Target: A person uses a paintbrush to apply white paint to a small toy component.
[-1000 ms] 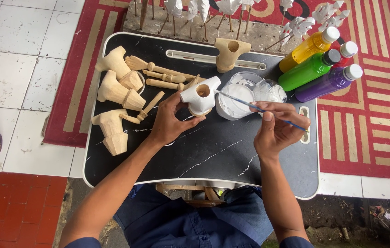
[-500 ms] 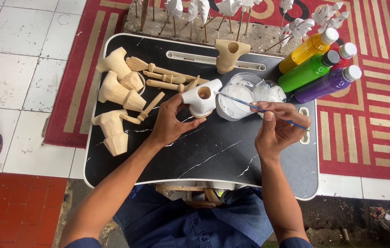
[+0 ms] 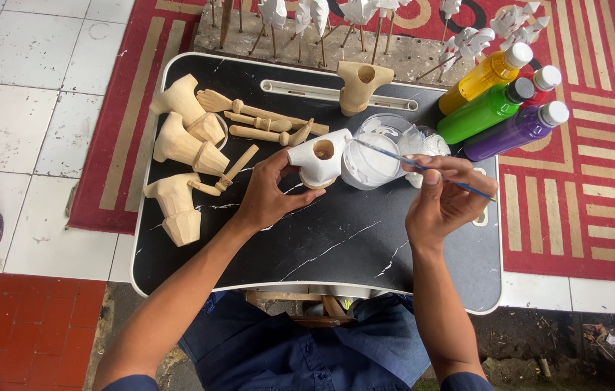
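The left hand [image 3: 268,194] is curling its fingers around a white-painted wooden piece [image 3: 317,161], thumb pressing its near side, holding it just left of the paint cup [image 3: 372,161]. The right hand [image 3: 443,195] is pinching a thin brush [image 3: 423,168] between thumb and fingertips, the brush lying across the cup's rim. Unpainted wooden figures [image 3: 181,148] are lying well left of the cup. Bare black tray [image 3: 336,246] is showing on the cup's near side; coloured bottles [image 3: 495,108] are crowding its far right.

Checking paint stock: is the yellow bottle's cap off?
No, the yellow bottle lies capped in white beside the green bottle and purple bottle.
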